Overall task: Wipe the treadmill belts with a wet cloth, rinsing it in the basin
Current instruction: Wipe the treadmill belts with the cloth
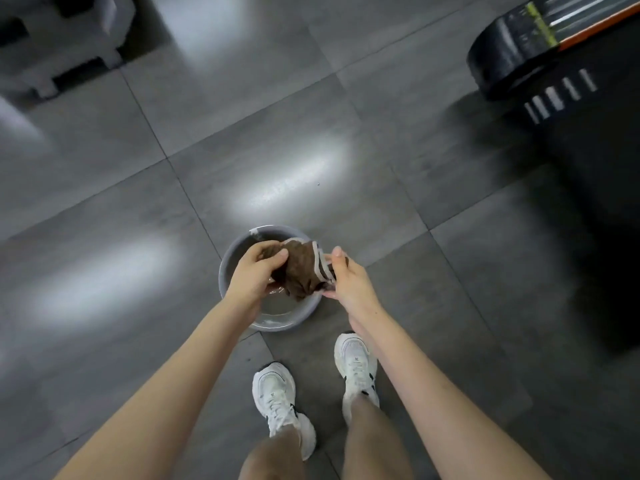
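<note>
**Cloth (302, 270) bunched above the basin (224, 268): rinsing step**

Both hands grip the brown, pale-striped cloth just over the grey basin, which stands on the floor tiles (311, 116). The left hand (254, 276) curls round one bunched end, and the right hand (350, 284) pinches the striped edge. Shallow clear water lies in the basin; nothing else shows in it. This looks like the rinse-and-wring step. The next move likely calls for twisting the two ends against each other so the drips fall inside the rim. The damp cloth would then go to the treadmill (519, 53), well apart at upper right.
</note>
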